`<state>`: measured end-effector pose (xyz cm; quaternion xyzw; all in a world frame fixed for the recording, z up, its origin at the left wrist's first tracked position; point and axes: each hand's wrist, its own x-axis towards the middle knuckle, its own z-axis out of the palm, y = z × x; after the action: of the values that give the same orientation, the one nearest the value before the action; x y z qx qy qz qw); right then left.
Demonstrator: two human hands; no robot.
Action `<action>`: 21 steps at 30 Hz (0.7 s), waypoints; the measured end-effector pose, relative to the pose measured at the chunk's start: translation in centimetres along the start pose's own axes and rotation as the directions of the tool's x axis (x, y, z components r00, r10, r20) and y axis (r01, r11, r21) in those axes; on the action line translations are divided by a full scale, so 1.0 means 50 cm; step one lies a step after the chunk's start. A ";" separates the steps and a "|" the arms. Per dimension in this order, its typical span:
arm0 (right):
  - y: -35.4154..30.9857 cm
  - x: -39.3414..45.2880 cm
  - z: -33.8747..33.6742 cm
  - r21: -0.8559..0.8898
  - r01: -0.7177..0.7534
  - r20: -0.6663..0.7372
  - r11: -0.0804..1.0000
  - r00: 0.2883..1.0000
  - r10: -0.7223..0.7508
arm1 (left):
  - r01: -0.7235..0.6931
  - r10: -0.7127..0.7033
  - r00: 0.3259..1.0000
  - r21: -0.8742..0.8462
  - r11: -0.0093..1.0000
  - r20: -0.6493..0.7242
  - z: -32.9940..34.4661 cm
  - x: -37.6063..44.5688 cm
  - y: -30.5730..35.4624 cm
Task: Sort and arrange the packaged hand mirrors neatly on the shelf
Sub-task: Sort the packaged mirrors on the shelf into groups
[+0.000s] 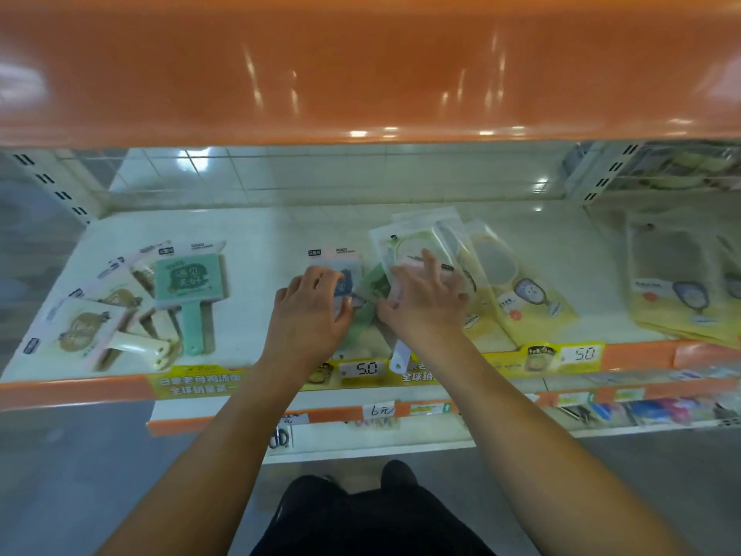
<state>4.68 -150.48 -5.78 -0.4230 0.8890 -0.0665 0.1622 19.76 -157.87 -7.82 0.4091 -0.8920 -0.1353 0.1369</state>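
I judge these packaged mirrors light and flat, with stiff card backs under glossy plastic that will slide easily over one another. The glass inside makes them breakable, so I would take each pack by its edges or by the handle end and lay it down, never drop it.

My left hand (310, 305) lies on a blue-printed pack (341, 274) in the middle of the shelf (264, 234), fingers curled over it; whether they pinch it or only press, I cannot tell. My right hand (421, 298) rests with spread, fairly straight fingers on a clear pack holding a round mirror (413, 250), which leans across a green mirror (371, 294) between my hands. A white handle (400, 357) pokes over the shelf's front edge beneath my right wrist.

Just to the right lies a fanned row of yellow packs (525, 298), each printed with a small oval mirror, and another yellow stack (681, 298) sits well apart, farther right. On the left is a loose heap: a mint square mirror (188, 282) on top, cream ones (96, 335) splayed below. A price tag (363, 369) hangs on the front rail.
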 end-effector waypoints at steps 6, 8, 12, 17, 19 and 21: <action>0.007 0.013 -0.006 -0.092 -0.044 -0.051 0.995 0.998 0.039 | 0.037 -0.037 0.998 0.005 0.999 -0.044 0.000 -0.010 0.032; 0.012 0.014 -0.004 -0.093 0.017 -0.041 0.996 0.999 -0.021 | 0.054 -0.054 0.998 0.002 0.999 -0.043 0.003 -0.015 0.046; 0.020 0.008 -0.010 -0.014 0.088 0.007 0.996 0.996 -0.088 | 0.084 -0.083 0.995 0.009 0.996 -0.053 0.008 -0.021 0.065; 0.020 0.006 -0.001 -0.054 0.103 0.027 0.993 0.994 -0.102 | 0.111 -0.111 0.992 0.010 0.994 -0.062 0.006 -0.021 0.084; 0.023 0.007 -0.003 0.011 0.139 -0.013 0.990 0.990 -0.139 | 0.129 -0.129 0.990 0.007 0.992 -0.059 0.004 -0.023 0.090; 0.026 0.005 -0.010 0.131 0.181 -0.075 0.975 0.982 -0.172 | 0.140 -0.138 0.987 0.011 0.990 -0.082 -0.001 -0.024 0.095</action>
<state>3.41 -149.84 -5.71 -0.4858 0.8460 -0.1547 0.1562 17.26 -153.98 -6.27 0.4765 -0.8561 -0.1206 0.1598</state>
